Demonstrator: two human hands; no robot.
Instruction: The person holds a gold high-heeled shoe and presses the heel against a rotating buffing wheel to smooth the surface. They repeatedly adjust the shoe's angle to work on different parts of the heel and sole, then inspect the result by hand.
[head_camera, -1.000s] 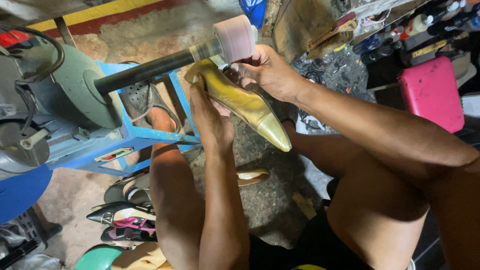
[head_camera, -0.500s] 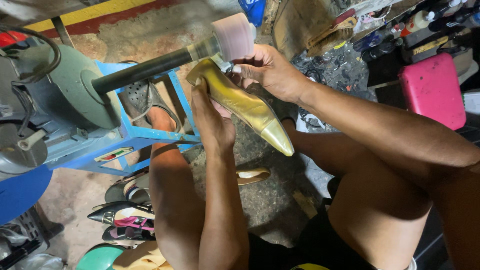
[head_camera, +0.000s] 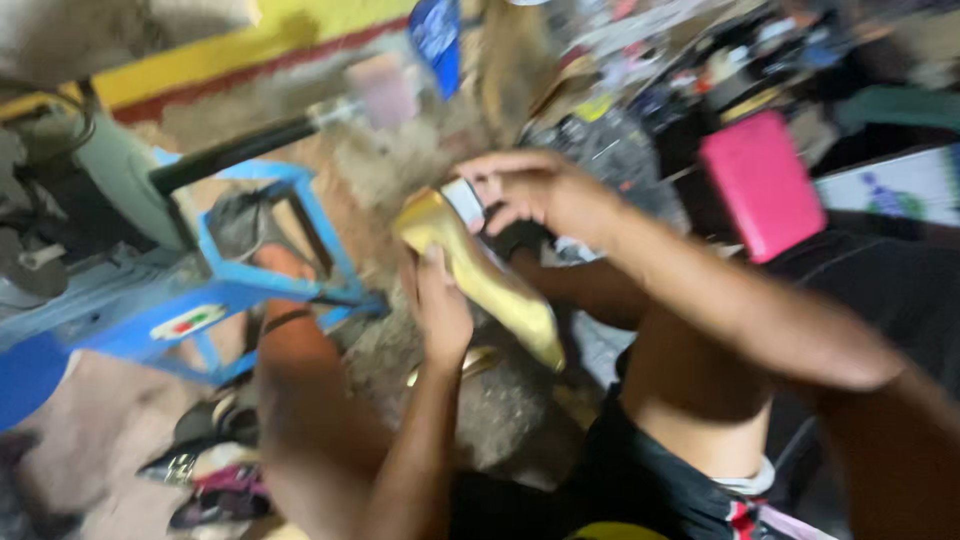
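A gold pointed shoe is held in both hands, toe pointing down and to the right. My left hand grips its side from below. My right hand holds the heel end at the top, fingers curled over it. The shoe is away from the pink grinding wheel, which sits on a black shaft up and to the left. The picture is blurred by motion.
A grey motor on a blue metal stand is at the left. Several shoes lie on the floor at lower left. A pink box stands at the right, with cluttered items behind it.
Both hands have pulled the gold shoe down and away from the pink wheel it was pressed against. The camera view has swung and blurred.
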